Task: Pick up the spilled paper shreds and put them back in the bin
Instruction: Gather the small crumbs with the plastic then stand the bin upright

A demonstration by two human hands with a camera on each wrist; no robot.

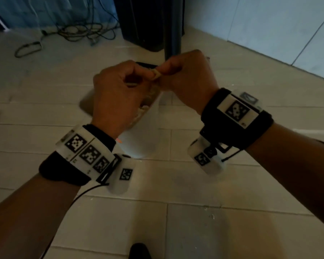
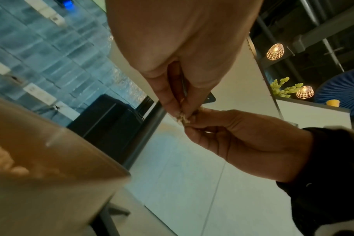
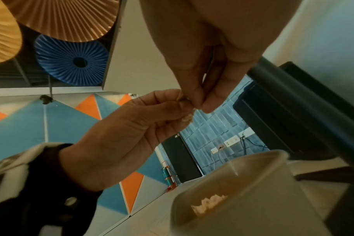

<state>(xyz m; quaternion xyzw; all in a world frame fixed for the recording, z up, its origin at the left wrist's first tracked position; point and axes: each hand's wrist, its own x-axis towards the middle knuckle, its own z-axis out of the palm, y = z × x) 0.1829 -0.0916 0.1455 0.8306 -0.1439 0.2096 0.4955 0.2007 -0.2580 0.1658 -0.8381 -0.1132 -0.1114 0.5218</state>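
Both hands (image 1: 120, 94) (image 1: 191, 77) pinch shreds (image 1: 156, 73) between fingertips, above bin (image 1: 150, 116)

Your left hand (image 2: 182, 52) fills the top, fingers curled down, tips pinching a small clump of shreds (image 2: 184, 117). Your right hand (image 2: 244, 140) comes in from the right, black wrist strap behind it, thumb and fingertips pinching the same clump. Both hands touch at the shreds. The bin (image 2: 57, 183) sits blurred at lower left, more shreds inside at its left edge. Dark post and pale floor behind.
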